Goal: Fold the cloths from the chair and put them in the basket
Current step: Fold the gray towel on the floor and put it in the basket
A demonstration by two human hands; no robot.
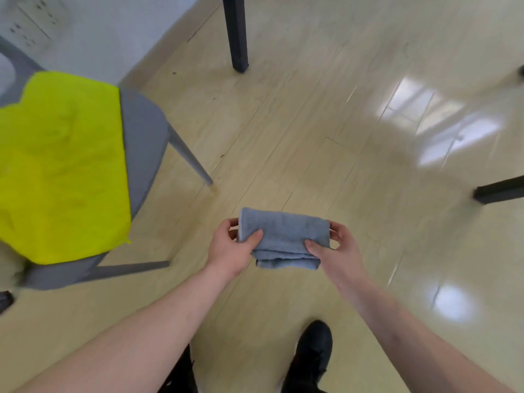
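Note:
A folded blue cloth (pixel 285 236) hangs in the air above the floor, in front of me. My left hand (pixel 234 248) pinches its left end, thumb on top and fingers underneath. My right hand (pixel 336 245) pinches the right end the same way. A bright yellow cloth (pixel 62 165) lies spread flat over the seat of a grey chair (pixel 144 143) at the left. No basket is in view.
Pale wooden floor stretches ahead and to the right. A black table leg (pixel 236 32) stands at the top middle, another black leg (pixel 499 190) juts in from the right edge. My black shoe (pixel 312 355) is at the bottom. A white wall with sockets (pixel 34 21) rises behind the chair.

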